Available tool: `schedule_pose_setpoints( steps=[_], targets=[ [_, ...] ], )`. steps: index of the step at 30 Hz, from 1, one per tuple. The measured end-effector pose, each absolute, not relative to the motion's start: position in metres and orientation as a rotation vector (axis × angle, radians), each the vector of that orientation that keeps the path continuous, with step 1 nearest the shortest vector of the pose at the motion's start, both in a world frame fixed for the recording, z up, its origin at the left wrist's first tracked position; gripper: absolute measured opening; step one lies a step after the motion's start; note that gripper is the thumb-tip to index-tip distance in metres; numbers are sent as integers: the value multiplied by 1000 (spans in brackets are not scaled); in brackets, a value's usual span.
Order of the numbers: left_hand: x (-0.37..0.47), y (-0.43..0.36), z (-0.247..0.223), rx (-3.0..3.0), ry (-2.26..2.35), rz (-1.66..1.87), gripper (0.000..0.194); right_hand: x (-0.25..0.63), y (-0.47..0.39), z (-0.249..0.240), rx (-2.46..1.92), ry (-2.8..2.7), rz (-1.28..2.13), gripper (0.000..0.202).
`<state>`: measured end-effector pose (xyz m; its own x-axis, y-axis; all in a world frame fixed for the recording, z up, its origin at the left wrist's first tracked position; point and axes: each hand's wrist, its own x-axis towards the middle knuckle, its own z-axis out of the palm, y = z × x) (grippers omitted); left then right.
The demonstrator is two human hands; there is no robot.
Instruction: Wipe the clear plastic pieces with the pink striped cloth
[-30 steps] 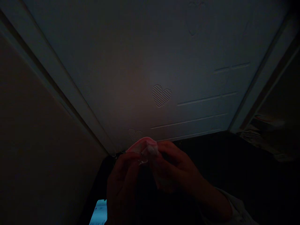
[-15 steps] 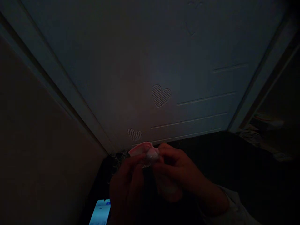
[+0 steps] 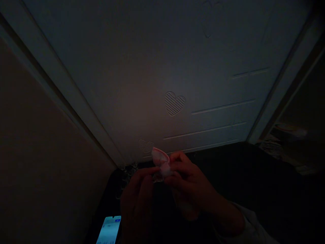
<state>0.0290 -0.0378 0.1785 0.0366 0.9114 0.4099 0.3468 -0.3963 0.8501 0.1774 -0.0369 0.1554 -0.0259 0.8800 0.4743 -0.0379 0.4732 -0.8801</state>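
Observation:
The scene is very dark. A small pink piece, soft-looking like cloth, stands up between my hands in the head view. My right hand pinches its right side, with the fingers bent round it. My left hand has its fingers drawn together, the fingertips at the left edge of the pink piece and at a small clear, shiny object. What that clear object is cannot be made out. Below my right hand a paler shape is too dark to tell.
A lit phone lies at the lower left. Several clear ring-like bits lie on the dark surface by the corner. A pale panel with engraved hearts rises ahead. A brownish wall stands left, with blurred items at right.
The pink piece has turned from lying out leftward to pointing up. My right fingers have shifted slightly around it, and my left hand has moved only a little.

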Motion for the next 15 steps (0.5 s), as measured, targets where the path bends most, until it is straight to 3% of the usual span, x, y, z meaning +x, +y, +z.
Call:
schedule_pose_setpoints(
  steps=[5,15],
  targets=[
    [27,-35,175,1738,1290,1306,22,171,-41,152,-770,-1339,755,6],
    [46,-30,184,1323,1036,1440,24,169,-43,161,-796,-1142,989,11]
  ],
)
